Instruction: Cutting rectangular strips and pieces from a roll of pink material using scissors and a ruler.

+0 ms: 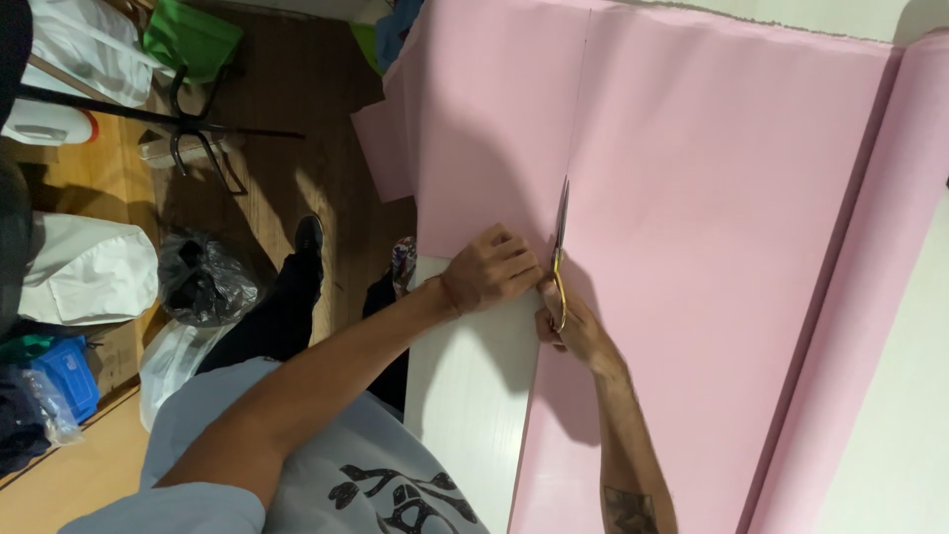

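— Two hands at work?
— Yes: right hand (578, 331) closed through gold-handled scissors (560, 252), blades pointing twelve o'clock along a drawn line on pink fabric (712, 198); left hand (489, 269), fingers curled, presses the fabric onto the white counter (474, 386) at nine o'clock

Scissors (560, 247) handles buried in right hand (573, 331); pink fabric (712, 198) runs off top, right and bottom edges; counter (465, 396) mostly covered.

Flat pink fabric (712, 198) lies open ahead of the scissors (560, 247); fabric roll (860, 297) bounds it.
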